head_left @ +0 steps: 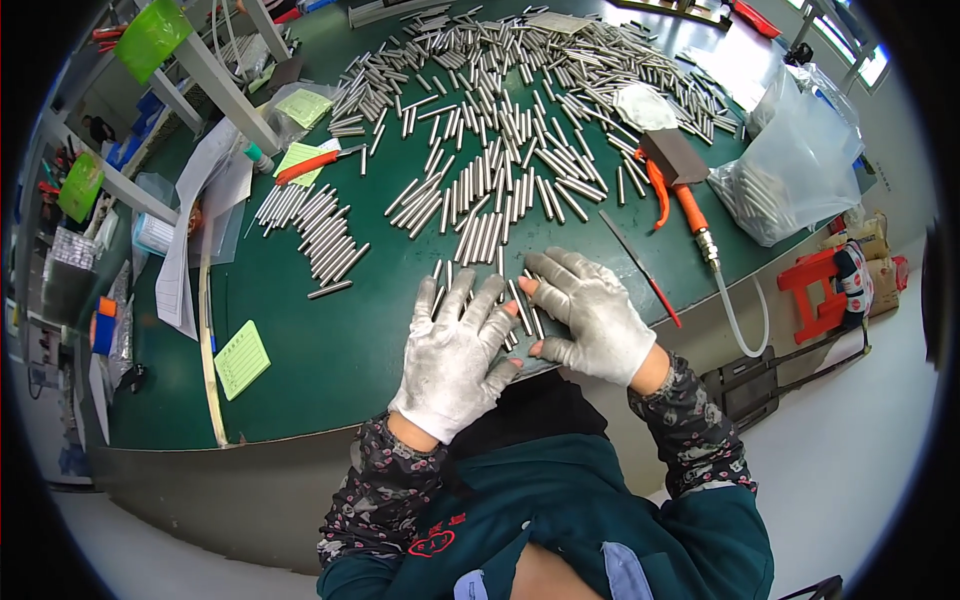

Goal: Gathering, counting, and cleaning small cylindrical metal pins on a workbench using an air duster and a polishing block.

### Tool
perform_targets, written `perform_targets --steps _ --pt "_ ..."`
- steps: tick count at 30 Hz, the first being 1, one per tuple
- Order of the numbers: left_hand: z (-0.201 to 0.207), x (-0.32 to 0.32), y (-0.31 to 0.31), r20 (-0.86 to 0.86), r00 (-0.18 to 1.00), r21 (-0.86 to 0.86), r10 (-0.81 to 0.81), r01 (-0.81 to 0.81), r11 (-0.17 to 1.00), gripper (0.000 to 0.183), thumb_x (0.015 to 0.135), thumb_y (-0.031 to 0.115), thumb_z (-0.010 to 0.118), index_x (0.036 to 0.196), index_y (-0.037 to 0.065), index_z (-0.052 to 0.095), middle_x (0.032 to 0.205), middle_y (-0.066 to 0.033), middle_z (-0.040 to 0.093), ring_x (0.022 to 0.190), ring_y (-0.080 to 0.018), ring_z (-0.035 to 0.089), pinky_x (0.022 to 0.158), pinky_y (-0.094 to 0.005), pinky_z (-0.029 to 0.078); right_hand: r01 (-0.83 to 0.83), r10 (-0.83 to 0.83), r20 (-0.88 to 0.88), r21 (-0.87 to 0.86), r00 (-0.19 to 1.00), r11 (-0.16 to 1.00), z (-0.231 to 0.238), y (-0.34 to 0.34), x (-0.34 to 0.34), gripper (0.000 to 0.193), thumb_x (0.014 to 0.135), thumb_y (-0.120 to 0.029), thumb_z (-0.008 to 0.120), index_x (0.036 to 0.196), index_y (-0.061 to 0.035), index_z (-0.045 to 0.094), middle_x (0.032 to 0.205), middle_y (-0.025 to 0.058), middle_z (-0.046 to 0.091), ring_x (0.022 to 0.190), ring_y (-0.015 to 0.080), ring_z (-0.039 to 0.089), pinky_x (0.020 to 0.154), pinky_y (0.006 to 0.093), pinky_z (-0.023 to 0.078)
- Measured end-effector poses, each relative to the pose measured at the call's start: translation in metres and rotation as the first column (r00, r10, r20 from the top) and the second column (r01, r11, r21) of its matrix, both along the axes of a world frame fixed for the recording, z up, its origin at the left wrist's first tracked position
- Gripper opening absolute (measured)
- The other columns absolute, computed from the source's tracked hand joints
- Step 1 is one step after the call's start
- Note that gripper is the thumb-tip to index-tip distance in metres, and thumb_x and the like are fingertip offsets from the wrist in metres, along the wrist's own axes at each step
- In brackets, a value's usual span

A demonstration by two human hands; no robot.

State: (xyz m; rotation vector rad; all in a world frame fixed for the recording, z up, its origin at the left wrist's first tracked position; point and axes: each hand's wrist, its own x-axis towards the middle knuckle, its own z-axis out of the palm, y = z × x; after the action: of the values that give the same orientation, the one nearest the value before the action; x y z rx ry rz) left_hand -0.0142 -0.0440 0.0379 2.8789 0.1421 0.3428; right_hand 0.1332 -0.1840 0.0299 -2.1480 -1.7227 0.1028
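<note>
Both my hands wear whitish gloves with bare fingertips showing, and rest near the front edge of the green table (300, 395). My left hand (450, 350) lies palm down with its fingers spread over several short steel pins. Beside it, my right hand (592, 315) is also palm down, fingers stretched out and angled inward. A small group of steel pins (516, 306) shows between the hands, touched by the fingertips; part of it is hidden under the gloves. Just beyond, a row of pins (482, 238) lies side by side. A large loose heap of pins (500, 50) spreads farther back.
Left of the hands lies another row of pins (328, 238), near an orange-handled tool (308, 167) and a pale green card (241, 360). To the right are a thin rod with a red end (640, 266), an orange air gun (690, 208) with its hose (732, 318), and a plastic bag (790, 180).
</note>
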Motion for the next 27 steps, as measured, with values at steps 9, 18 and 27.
perform_targets --steps 9,18,27 --pt "-0.001 -0.001 0.001 -0.008 1.000 -0.030 -0.007 0.007 1.000 0.054 0.068 0.027 0.071 0.117 0.011 0.056 0.130 -0.0104 0.047 0.125 -0.0323 0.039 0.106 -0.0540 0.022 0.096 -0.088 -0.064 0.131 0.994 0.987 0.015 -0.018 0.001 0.043 0.063 -0.017 0.072 0.101 -0.0012 0.063 0.094 0.0129 0.060 0.088 0.0320 0.054 0.080 0.0405 0.042" --pt "0.000 -0.001 0.002 -0.012 1.000 -0.045 -0.009 0.009 0.999 0.054 0.068 0.027 0.071 0.117 0.010 0.056 0.130 -0.0108 0.047 0.125 -0.0324 0.038 0.107 -0.0542 0.022 0.104 -0.109 0.019 0.155 0.994 0.982 0.021 -0.006 -0.001 0.062 0.059 -0.029 0.074 0.113 -0.0039 0.057 0.107 0.0131 0.057 0.096 0.0324 0.053 0.084 0.0406 0.041" --pt "0.002 0.000 0.002 -0.023 1.000 -0.058 -0.006 0.004 0.998 0.054 0.068 0.026 0.072 0.117 0.010 0.056 0.130 -0.0104 0.047 0.125 -0.0316 0.039 0.107 -0.0541 0.022 0.082 -0.071 0.062 -0.199 0.996 0.977 0.033 0.020 0.008 0.070 0.053 -0.036 0.076 0.115 -0.0077 0.058 0.109 0.0152 0.053 0.101 0.0339 0.051 0.086 0.0434 0.042"
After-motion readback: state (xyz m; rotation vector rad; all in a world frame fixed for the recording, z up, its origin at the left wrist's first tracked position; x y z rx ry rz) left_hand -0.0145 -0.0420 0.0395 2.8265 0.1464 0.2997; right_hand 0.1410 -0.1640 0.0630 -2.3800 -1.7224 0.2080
